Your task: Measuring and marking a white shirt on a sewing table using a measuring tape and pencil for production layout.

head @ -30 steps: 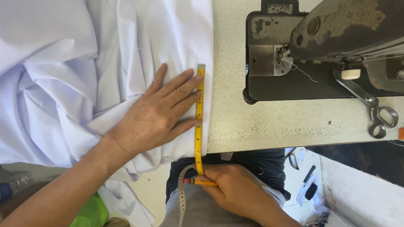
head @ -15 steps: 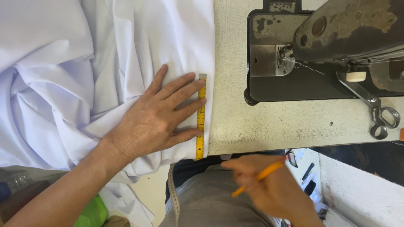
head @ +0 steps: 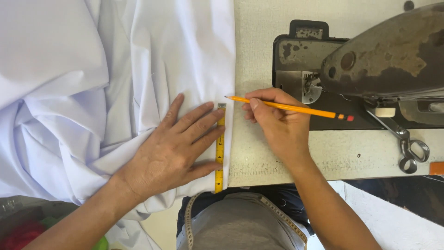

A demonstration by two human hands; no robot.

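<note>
White fabric lies bunched over the left of the table, its straight edge running down the middle. My left hand rests flat on it, fingers spread, pinning a yellow measuring tape along that edge. My right hand grips a yellow pencil with its tip at the fabric edge, just by the tape's upper end. The tape's free end hangs down over my lap.
A worn sewing machine stands at the right on the speckled table. Scissors lie by its base. An orange object sits at the right edge. Green and red things show at bottom left.
My right hand let go of the tape's lower end, came up from my lap with the pencil, and brought its tip to the fabric edge. The left hand stayed flat on the tape.
</note>
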